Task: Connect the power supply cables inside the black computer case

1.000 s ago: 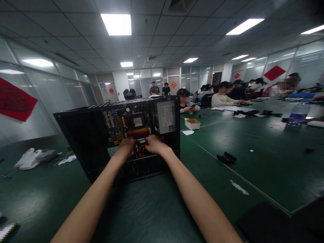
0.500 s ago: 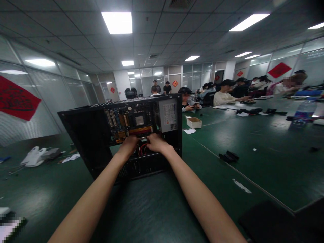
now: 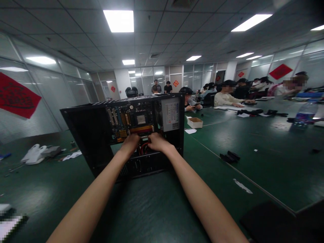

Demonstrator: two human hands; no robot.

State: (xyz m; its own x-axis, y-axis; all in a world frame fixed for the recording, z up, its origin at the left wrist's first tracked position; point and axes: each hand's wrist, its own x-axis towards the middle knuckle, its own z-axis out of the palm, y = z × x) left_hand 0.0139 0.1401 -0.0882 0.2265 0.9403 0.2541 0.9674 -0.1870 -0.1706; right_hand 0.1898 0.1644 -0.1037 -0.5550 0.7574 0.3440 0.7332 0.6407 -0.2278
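Your case [image 3: 83, 135] stands on the green table [image 3: 152, 209] straight ahead, its open side facing you. Both your hands reach into it, close together but apart, just below the board [image 3: 157, 109]. Your left hand [image 3: 130, 144] and right hand [image 3: 157, 141] flank a small pale strip [image 3: 144, 137] — your fingertips are hidden, so I cannot tell whether either hand is closed on it. Right above them run the orange slots [image 3: 141, 129]; red cables [image 3: 145, 149] curl below, between your wrists. The power supply [image 3: 170, 114] sits at the upper right of the case, its label towards you.

To your left on the table lie a white bag [image 3: 35, 153] and, touching it, a grey block [image 3: 52, 151]. To your right — beyond the case — are a white box [image 3: 194, 125] and, farther off, a bottle [image 3: 305, 114].
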